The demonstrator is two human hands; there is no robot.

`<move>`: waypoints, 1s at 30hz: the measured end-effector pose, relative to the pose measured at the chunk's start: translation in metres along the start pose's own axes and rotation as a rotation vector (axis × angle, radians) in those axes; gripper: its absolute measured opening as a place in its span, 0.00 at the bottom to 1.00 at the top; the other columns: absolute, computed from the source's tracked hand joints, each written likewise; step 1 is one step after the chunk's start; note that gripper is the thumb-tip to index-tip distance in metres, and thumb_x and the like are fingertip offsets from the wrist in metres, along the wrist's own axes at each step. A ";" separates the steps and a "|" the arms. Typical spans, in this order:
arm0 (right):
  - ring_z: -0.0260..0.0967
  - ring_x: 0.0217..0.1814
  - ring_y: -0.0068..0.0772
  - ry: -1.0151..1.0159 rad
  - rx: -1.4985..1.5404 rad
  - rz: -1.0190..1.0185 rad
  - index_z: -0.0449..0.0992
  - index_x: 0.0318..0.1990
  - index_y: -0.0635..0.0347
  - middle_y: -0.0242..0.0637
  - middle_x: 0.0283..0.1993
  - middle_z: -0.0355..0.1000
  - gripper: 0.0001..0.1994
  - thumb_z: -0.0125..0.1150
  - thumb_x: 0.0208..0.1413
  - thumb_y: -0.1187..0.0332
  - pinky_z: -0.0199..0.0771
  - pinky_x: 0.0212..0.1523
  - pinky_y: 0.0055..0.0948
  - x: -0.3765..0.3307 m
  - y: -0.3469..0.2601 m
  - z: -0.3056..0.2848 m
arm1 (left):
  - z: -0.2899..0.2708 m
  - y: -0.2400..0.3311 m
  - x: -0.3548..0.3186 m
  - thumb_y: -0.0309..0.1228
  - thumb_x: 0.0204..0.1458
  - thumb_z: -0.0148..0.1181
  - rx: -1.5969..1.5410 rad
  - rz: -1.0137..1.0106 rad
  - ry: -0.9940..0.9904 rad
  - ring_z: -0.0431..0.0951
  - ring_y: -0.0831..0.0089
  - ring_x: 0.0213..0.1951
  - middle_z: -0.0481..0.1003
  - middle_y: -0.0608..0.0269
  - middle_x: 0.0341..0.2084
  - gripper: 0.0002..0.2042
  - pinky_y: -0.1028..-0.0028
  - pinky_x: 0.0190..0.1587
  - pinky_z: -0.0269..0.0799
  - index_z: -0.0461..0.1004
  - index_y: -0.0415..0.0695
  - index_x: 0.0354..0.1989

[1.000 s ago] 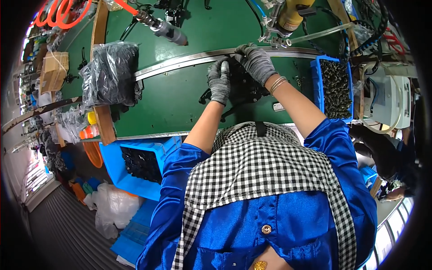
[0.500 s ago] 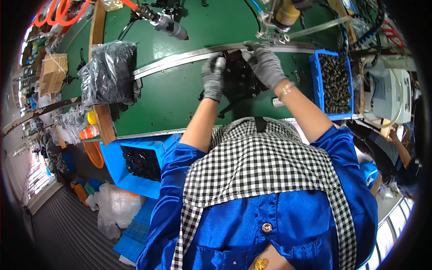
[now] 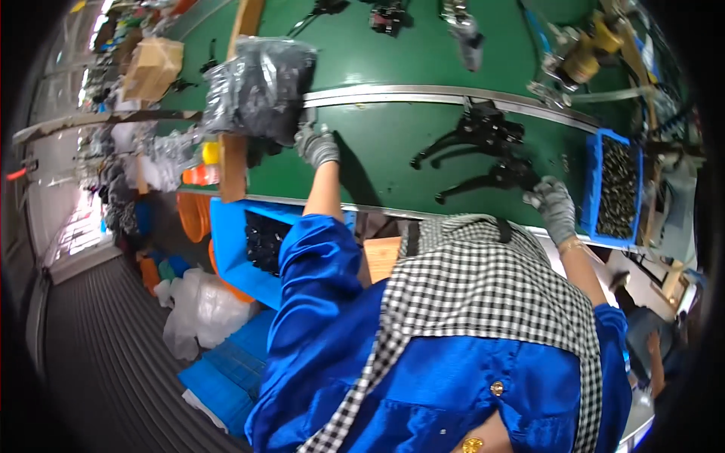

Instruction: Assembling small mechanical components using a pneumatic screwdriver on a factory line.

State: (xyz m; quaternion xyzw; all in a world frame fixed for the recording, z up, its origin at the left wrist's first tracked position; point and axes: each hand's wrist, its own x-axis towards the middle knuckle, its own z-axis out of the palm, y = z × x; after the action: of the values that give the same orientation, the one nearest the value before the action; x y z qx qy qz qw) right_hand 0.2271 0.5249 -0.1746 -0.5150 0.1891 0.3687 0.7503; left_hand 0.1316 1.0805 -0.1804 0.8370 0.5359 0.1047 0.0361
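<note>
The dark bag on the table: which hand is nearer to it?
Left. The left hand is beside the bag's lower right corner; the right hand is far right, near the black levers.

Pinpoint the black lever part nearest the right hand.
Find the green workbench, then the blue bin on its right. Left of that, beside the gloved right hand, lies the black lever part, nearer the checkered apron than the other lever part.

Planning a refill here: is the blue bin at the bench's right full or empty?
Not empty: the blue bin holds many small dark parts hiding its floor; whether brim-full, I cannot tell.
</note>
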 end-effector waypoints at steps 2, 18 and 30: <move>0.70 0.34 0.30 0.036 -0.300 -0.365 0.71 0.39 0.58 0.37 0.38 0.71 0.08 0.62 0.52 0.76 0.76 0.37 0.25 0.005 0.022 -0.016 | -0.004 0.010 0.011 0.43 0.48 0.63 0.038 -0.018 0.005 0.72 0.51 0.52 0.71 0.53 0.48 0.18 0.56 0.55 0.68 0.75 0.53 0.47; 0.62 0.27 0.15 0.338 -0.693 -0.500 0.71 0.43 0.56 0.24 0.30 0.67 0.09 0.63 0.57 0.72 0.66 0.28 0.19 -0.054 -0.019 0.078 | 0.002 -0.015 0.024 0.44 0.52 0.60 0.232 0.255 -0.278 0.78 0.56 0.42 0.77 0.53 0.39 0.18 0.60 0.45 0.75 0.76 0.44 0.44; 0.71 0.29 0.16 -0.006 -0.665 -0.386 0.75 0.50 0.61 0.32 0.37 0.76 0.11 0.56 0.62 0.68 0.71 0.26 0.16 -0.044 -0.080 0.185 | -0.152 0.160 -0.178 0.30 0.62 0.51 -0.886 0.901 -0.913 0.77 0.76 0.37 0.77 0.59 0.38 0.12 0.74 0.40 0.75 0.72 0.39 0.51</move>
State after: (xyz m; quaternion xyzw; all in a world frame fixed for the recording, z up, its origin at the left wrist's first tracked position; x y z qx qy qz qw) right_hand 0.2400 0.6621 -0.0207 -0.7553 -0.0434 0.2635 0.5986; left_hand 0.1698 0.8434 -0.0284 0.8417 -0.0156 -0.0414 0.5382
